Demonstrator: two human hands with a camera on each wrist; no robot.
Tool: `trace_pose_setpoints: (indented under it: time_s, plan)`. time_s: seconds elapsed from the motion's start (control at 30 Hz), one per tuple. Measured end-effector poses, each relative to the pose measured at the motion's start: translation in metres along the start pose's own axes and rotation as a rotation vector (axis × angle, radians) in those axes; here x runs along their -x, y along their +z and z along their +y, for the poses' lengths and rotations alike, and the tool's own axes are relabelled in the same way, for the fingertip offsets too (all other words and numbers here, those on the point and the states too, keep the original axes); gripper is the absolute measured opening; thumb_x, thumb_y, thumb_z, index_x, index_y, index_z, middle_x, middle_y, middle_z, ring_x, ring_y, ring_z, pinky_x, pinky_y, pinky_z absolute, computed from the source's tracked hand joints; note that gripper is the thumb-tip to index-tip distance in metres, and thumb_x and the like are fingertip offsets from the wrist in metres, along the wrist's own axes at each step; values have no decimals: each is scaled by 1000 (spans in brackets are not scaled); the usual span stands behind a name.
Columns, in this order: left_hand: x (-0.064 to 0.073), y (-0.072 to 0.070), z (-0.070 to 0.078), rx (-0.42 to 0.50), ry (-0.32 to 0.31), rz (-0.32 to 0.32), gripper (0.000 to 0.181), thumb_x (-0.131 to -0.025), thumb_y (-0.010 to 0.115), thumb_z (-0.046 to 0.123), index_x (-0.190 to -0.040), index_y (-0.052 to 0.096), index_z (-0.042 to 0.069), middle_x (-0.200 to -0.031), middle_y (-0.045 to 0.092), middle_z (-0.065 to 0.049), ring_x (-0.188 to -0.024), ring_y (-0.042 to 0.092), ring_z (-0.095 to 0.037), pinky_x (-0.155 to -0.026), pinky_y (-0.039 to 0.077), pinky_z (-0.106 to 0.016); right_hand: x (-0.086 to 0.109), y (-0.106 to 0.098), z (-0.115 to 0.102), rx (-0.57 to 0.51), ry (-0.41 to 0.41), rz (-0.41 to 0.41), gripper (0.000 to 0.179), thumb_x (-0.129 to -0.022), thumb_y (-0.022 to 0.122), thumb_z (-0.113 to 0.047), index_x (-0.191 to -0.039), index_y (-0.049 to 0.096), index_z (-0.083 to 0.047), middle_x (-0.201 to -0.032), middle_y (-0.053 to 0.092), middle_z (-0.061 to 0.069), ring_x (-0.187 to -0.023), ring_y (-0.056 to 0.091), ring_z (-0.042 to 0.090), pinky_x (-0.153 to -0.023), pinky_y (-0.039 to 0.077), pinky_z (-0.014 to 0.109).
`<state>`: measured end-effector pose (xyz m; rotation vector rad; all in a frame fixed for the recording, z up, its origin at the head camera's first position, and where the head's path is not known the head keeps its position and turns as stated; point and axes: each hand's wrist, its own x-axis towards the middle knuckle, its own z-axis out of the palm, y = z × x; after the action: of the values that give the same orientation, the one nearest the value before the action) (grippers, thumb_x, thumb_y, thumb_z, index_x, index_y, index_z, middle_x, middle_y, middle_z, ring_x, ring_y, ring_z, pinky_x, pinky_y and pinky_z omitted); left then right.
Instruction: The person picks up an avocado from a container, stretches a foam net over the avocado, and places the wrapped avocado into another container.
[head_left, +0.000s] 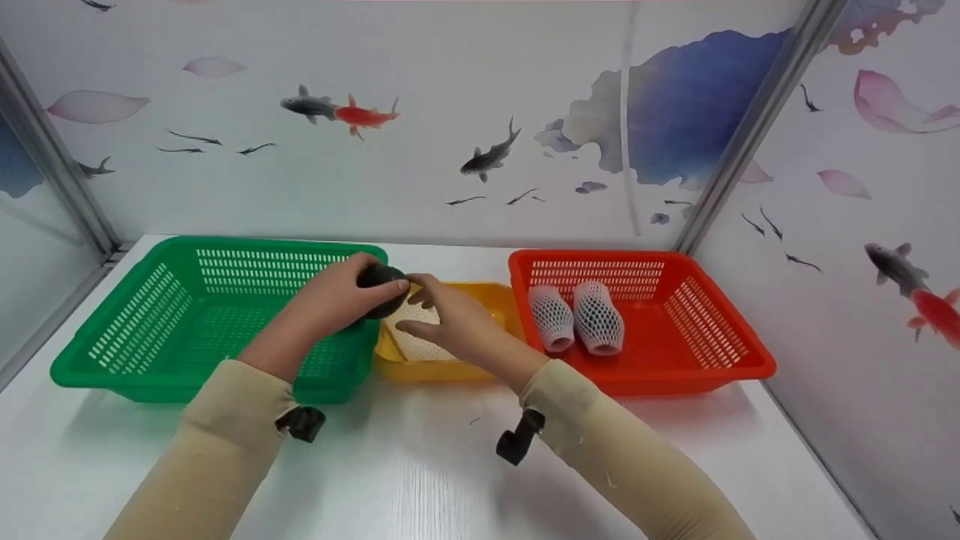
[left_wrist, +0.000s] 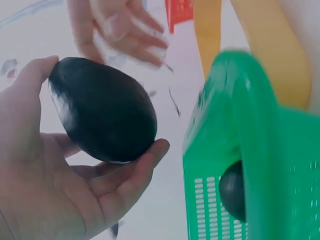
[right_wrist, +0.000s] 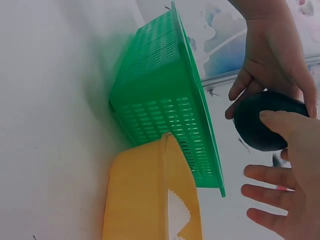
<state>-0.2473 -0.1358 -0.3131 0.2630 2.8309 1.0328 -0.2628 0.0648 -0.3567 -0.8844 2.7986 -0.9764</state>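
My left hand (head_left: 330, 296) holds a dark, glossy avocado (left_wrist: 102, 110) between thumb and fingers, raised near the right side of the green basket (head_left: 217, 330). My right hand (head_left: 469, 322) is close beside the fruit, its fingers spread. In the right wrist view its thumb overlaps the avocado; whether it touches cannot be told. Beneath my hands, the yellow basket (head_left: 450, 370) holds white foam net sleeves (head_left: 420, 334). Another dark round fruit (left_wrist: 233, 192) lies in the green basket, seen in the left wrist view.
To the right stands a red basket (head_left: 667, 330) with two white foam nets (head_left: 551, 319) lying at its left side; darker shapes show through the mesh. All three baskets stand in a row on a white table (head_left: 420, 465). Printed wall panels (head_left: 420, 195) enclose the back and sides.
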Motion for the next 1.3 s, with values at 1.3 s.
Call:
trace_pose_setpoints:
  time_s: [1.3]
  plan:
    - [22,71,22,514,-3,151,53,-94,64,37,-134,44,8,-137,47,-15,-114,51,-31,-92,50,-42,40,-3,19,-373,-126,117,61,-84,79,-22,-135,47,-16,-133,50,0,-117,52,16,-98,46,31]
